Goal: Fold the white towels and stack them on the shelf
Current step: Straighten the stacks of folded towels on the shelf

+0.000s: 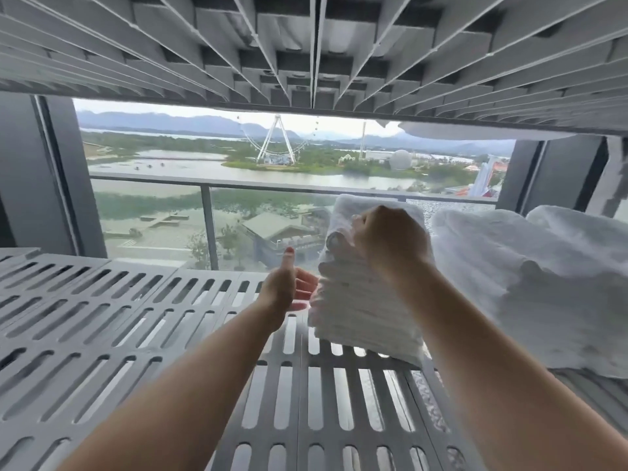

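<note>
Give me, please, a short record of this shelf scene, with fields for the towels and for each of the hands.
shelf: grey slatted shelf, with an upper shelf close overhead
stack of towels: folded, white, standing on the shelf right of middle
left hand: open, thumb up, fingers against the stack's left side
right hand: on top of the stack, fingers curled over its upper edge
pile of towels: looser, white, beside the stack on its right
window: behind the shelf

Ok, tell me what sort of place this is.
Probably a linen store in a high-rise hotel or flat: a slatted white shelf, folded white towels stacked on it, and a window with a balcony rail high above a river and a Ferris wheel.
</note>
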